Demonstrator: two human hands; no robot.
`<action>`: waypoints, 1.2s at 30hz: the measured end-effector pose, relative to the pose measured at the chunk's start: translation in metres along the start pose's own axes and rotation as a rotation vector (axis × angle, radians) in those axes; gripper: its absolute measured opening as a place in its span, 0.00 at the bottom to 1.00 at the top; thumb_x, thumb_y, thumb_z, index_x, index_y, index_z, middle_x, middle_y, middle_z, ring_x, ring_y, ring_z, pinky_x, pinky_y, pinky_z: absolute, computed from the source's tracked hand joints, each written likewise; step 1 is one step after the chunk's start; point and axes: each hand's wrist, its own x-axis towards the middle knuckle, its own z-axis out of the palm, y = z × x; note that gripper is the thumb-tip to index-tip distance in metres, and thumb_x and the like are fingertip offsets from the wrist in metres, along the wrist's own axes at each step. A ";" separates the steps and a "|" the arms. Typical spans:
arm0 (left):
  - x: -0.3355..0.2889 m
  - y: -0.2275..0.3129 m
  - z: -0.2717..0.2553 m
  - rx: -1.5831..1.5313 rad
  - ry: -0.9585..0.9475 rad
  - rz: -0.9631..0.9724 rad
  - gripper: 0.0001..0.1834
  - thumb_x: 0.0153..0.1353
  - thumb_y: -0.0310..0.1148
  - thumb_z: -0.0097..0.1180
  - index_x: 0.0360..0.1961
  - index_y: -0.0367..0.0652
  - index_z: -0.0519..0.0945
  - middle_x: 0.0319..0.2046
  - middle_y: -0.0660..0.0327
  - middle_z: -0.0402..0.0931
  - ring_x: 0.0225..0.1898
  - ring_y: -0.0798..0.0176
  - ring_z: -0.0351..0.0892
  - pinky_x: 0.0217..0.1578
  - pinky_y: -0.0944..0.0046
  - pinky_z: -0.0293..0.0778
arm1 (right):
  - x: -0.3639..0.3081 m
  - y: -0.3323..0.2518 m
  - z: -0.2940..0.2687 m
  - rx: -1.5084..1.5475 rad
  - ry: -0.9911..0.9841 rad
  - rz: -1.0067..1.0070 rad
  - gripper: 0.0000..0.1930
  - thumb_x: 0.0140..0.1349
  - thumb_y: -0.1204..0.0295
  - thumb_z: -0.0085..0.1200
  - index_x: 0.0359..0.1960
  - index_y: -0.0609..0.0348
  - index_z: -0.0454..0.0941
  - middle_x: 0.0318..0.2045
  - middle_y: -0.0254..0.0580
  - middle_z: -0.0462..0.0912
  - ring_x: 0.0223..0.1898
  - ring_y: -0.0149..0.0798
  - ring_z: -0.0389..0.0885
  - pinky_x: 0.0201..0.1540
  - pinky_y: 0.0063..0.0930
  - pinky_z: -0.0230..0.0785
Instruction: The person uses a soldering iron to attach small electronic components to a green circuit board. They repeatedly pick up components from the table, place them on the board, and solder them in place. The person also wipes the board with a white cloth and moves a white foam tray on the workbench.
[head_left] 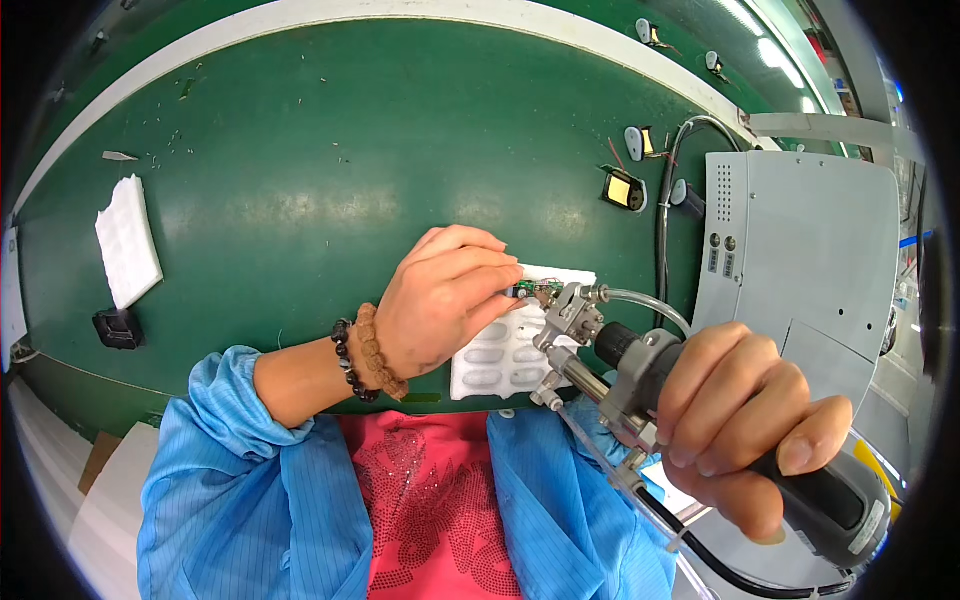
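Observation:
My right hand [755, 415] is wrapped round the black handle of a powered screwdriver [642, 368]. Its metal head points left, with a clear hose and several fittings on it. At the screwdriver's front end lies a small green circuit board [540, 287] with fine wires. My left hand [435, 295] pinches the near side of that board between thumb and fingers; the fingertips partly cover it. Under the board and hand is a white moulded tray [495, 375] with rounded pockets. Whether the screwdriver's tip touches the board is hidden by its head.
A grey machine cabinet [820, 250] stands at the right, with a thick black cable [664, 230] beside it. Several small black-and-grey devices [625, 190] with wires lie nearby. At the far left are a white foam piece [128, 245] and a black square part [118, 328].

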 end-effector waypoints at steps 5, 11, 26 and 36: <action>0.000 0.000 -0.005 0.020 -0.007 0.003 0.17 0.43 0.27 0.74 0.36 0.38 0.85 0.38 0.59 0.84 0.46 0.54 0.81 0.47 0.58 0.75 | -0.002 0.007 0.004 -0.001 0.019 -0.002 0.18 0.64 0.58 0.62 0.44 0.53 0.68 0.21 0.29 0.75 0.16 0.24 0.75 0.18 0.16 0.69; 0.004 0.002 -0.002 -0.047 -0.015 0.016 0.17 0.41 0.24 0.73 0.37 0.37 0.85 0.37 0.57 0.84 0.44 0.53 0.82 0.45 0.58 0.78 | 0.004 0.008 0.012 -0.051 0.007 0.022 0.17 0.64 0.60 0.62 0.41 0.51 0.65 0.21 0.29 0.75 0.16 0.23 0.74 0.17 0.16 0.67; 0.003 0.009 -0.008 0.027 0.017 -0.025 0.15 0.45 0.28 0.74 0.37 0.39 0.86 0.39 0.58 0.83 0.46 0.55 0.80 0.46 0.58 0.76 | -0.010 -0.064 -0.013 0.099 0.277 -0.158 0.16 0.56 0.66 0.70 0.33 0.59 0.73 0.15 0.31 0.74 0.14 0.26 0.75 0.18 0.17 0.73; 0.164 -0.085 -0.126 0.540 0.532 -0.061 0.20 0.60 0.36 0.64 0.52 0.41 0.81 0.46 0.51 0.82 0.48 0.53 0.81 0.53 0.59 0.74 | -0.014 -0.050 -0.020 0.089 0.104 -0.124 0.19 0.61 0.65 0.66 0.39 0.57 0.66 0.16 0.31 0.73 0.13 0.25 0.74 0.16 0.17 0.71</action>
